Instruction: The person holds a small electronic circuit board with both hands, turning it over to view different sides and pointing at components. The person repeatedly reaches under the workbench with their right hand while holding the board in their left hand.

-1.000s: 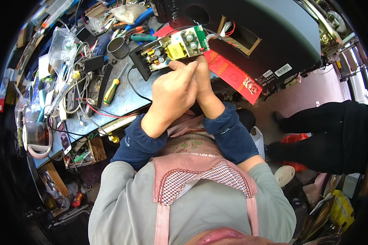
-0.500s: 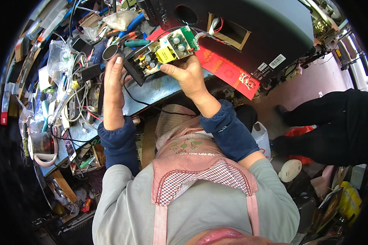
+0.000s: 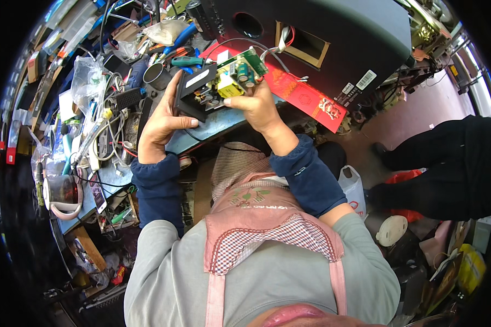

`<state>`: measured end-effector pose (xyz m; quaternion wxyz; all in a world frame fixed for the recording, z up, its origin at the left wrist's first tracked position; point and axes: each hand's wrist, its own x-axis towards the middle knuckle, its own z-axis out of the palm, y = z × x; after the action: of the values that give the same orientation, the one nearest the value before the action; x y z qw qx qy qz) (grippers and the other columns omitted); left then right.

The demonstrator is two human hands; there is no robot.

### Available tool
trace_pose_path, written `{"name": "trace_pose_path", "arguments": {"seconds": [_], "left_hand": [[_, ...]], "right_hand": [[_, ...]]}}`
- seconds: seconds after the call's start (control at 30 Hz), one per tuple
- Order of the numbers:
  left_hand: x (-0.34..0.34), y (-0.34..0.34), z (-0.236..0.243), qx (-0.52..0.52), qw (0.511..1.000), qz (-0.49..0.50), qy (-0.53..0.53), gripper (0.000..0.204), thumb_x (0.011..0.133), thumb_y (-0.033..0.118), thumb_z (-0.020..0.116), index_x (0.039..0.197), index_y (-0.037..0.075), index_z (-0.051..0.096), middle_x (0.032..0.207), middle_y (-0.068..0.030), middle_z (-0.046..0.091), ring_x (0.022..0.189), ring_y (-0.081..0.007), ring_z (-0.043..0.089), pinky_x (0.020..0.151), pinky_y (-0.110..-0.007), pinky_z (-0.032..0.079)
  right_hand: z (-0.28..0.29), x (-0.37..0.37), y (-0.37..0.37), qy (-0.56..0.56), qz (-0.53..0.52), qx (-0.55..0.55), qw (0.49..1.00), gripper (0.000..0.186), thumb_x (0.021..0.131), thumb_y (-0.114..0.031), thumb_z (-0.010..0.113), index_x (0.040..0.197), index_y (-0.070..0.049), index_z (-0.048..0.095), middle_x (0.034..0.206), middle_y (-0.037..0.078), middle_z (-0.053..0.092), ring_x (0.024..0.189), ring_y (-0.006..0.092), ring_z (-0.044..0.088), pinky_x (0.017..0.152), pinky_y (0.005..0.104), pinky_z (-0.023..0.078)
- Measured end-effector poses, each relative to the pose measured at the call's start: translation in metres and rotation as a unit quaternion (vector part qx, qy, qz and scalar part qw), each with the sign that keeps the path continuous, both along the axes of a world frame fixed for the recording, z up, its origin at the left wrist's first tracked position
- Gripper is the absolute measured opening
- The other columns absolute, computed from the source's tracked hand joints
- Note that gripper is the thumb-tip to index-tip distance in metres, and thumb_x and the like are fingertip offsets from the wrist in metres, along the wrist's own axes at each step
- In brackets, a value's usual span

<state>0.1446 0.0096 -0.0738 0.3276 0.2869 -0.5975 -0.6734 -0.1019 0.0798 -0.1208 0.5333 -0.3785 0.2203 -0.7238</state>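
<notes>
An open circuit-board module [image 3: 230, 86] is held between my two hands above the blue table edge. It has a black end panel [image 3: 201, 79], a yellow transformer, green capacitors and a green board. My left hand [image 3: 161, 124] is closed round the panel's left end, thumb along its near edge. Gripping the right side of the board, my right hand [image 3: 257, 108] has its thumb near the transformer; its other fingers are partly hidden beneath. Wires run from the module toward a large black speaker box [image 3: 338, 38] with a cut-out opening. Just beyond my left hand lies a dark round cup-like part [image 3: 157, 76].
A green-handled screwdriver [image 3: 186, 61] and a red printed envelope [image 3: 305, 98] lie near the module. Tangled cables [image 3: 106, 133], plastic bags and tools crowd the left. A glass jug [image 3: 63, 196] stands at the table's near left. Another person's dark-clothed legs [image 3: 436, 169] are at right.
My left hand has shifted from beside the round cup-like part onto the black panel's near edge. The module has tilted, showing more of the panel's outer face, while my right hand keeps hold.
</notes>
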Motion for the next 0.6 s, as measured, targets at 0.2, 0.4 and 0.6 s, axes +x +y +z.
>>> {"name": "trace_pose_path", "arguments": {"seconds": [0.2, 0.4, 0.6], "left_hand": [[-0.002, -0.004, 0.004, -0.066, 0.997, -0.029, 0.007, 0.146, 0.056, -0.015, 0.092, 0.180, 0.006, 0.018, 0.183, -0.0164, 0.025, 0.166, -0.0274, 0.034, 0.128, -0.038, 0.042], [-0.022, 0.015, -0.007, -0.196, 0.980, 0.022, -0.038, 0.132, 0.058, -0.007, 0.097, 0.169, 0.010, 0.028, 0.170, -0.0113, 0.040, 0.140, -0.0251, 0.063, 0.109, -0.041, 0.060], [-0.036, 0.021, -0.008, -0.479, 0.862, 0.105, -0.132, 0.127, 0.063, -0.003, 0.098, 0.169, 0.010, 0.029, 0.169, -0.0114, 0.042, 0.141, -0.0263, 0.062, 0.109, -0.045, 0.059]], "right_hand": [[-0.018, -0.009, 0.001, -0.011, 0.020, -0.007, 1.000, 0.067, 0.073, 0.014, 0.073, 0.138, -0.002, 0.062, 0.128, 0.009, 0.074, 0.117, 0.0234, 0.074, 0.102, 0.0381, 0.062], [-0.028, -0.018, 0.003, -0.175, 0.097, -0.017, 0.980, 0.058, 0.078, 0.016, 0.059, 0.135, 0.004, 0.067, 0.133, 0.015, 0.074, 0.128, 0.0313, 0.070, 0.116, 0.0440, 0.052], [-0.028, -0.017, 0.001, -0.153, 0.052, 0.004, 0.987, 0.065, 0.082, 0.013, 0.060, 0.146, 0.002, 0.058, 0.148, 0.013, 0.065, 0.137, 0.0297, 0.063, 0.122, 0.0465, 0.046]]}}
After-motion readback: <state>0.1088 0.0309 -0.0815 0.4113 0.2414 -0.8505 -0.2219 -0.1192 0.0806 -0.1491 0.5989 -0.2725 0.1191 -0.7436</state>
